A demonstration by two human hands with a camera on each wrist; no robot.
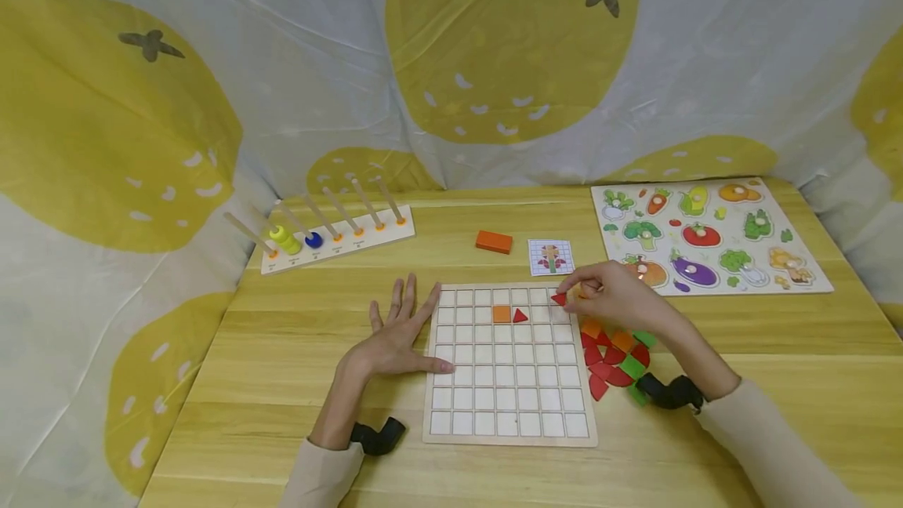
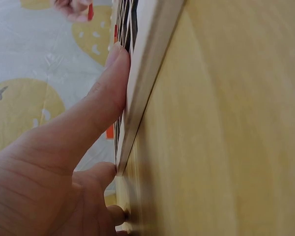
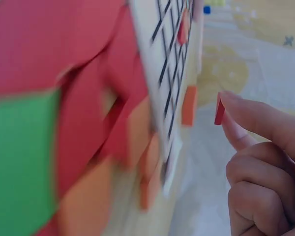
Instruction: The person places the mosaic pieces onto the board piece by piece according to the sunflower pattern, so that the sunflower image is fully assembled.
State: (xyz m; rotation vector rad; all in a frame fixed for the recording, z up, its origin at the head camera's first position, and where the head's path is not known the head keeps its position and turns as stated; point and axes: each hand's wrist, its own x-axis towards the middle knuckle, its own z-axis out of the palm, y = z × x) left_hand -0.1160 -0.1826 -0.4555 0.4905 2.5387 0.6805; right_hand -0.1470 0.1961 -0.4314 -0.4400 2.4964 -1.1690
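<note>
A wooden grid board [image 1: 513,398] lies flat on the table. My left hand [image 1: 398,342] rests at its left edge with fingers spread, the thumb lying over the border. Over the board's top right corner my right hand [image 1: 614,296] pinches a small red triangle block [image 3: 219,108] between thumb and forefinger. On the board sit an orange square block [image 1: 502,314] and, just right of it, another red triangle block [image 1: 520,316]. A pile of red, orange and green blocks [image 1: 615,359] lies right of the board, partly under my right forearm.
Behind the board are an orange rectangular block [image 1: 494,242] and a small pattern card [image 1: 552,257]. A vegetable puzzle board [image 1: 712,237] lies at the back right. At the back left stands a peg stand [image 1: 339,241] with upright sticks and a few rings.
</note>
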